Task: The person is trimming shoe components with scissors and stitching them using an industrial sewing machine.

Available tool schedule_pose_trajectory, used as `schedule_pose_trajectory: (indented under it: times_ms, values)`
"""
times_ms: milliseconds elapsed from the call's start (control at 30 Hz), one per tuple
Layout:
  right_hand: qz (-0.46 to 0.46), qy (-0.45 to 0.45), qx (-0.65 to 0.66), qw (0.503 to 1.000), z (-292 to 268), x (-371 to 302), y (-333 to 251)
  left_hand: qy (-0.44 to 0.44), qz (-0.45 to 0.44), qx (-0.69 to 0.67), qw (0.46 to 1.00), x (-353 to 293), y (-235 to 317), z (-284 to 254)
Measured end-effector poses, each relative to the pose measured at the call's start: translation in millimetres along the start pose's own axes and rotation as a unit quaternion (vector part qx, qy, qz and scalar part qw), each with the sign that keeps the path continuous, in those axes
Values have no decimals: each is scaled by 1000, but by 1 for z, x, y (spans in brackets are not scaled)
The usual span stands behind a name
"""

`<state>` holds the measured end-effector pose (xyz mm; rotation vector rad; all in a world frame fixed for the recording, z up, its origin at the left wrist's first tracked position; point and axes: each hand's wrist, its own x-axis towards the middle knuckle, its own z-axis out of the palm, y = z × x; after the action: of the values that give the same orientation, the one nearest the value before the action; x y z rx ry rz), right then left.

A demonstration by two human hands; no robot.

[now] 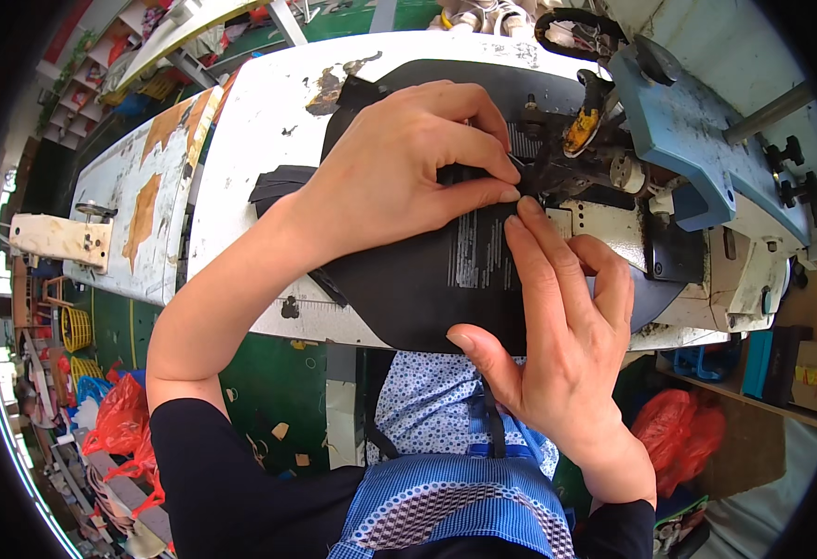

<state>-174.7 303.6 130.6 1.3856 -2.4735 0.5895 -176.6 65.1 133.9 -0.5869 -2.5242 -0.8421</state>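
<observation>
A large flat black panel (399,289) with small grey print lies on the sewing table under the machine. My left hand (408,158) reaches over it, thumb and fingers pinched together beside the sewing machine's needle area (557,163). Whatever is in the pinch is too small and hidden to make out. My right hand (567,317) rests open on the panel's near right part, its fingers stretched and its thumb spread out. The right index fingertip sits close to the left thumb tip.
The blue sewing machine arm (674,140) rises at the right. Black strips (282,182) lie left of the panel on the worn white tabletop (250,102). Another worn worktable (147,196) stands further left. Red plastic bags (119,419) are at lower left and right.
</observation>
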Motion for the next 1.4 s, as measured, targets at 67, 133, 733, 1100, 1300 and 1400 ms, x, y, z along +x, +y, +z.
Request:
schedule_pose_trajectory:
  times_ms: [67,133,733,1100,1300,1400]
  values:
    - [6,6,16,1000,0,-2,1,15,-18,25,999,-1,3,3]
    - [2,5,10,1000,0,-3,1,24,-20,30,999,-1,5,6]
    - [-20,43,-43,998,8,-1,6,53,-22,85,995,6,-8,-1]
    - [-75,28,38,996,-3,-3,6,-43,-124,11,991,-25,45,-16]
    - [-91,-21,76,993,-11,-8,15,34,40,115,992,-42,44,-6]
    - [-93,-21,74,993,-12,-10,18,23,5,100,995,-46,48,0]
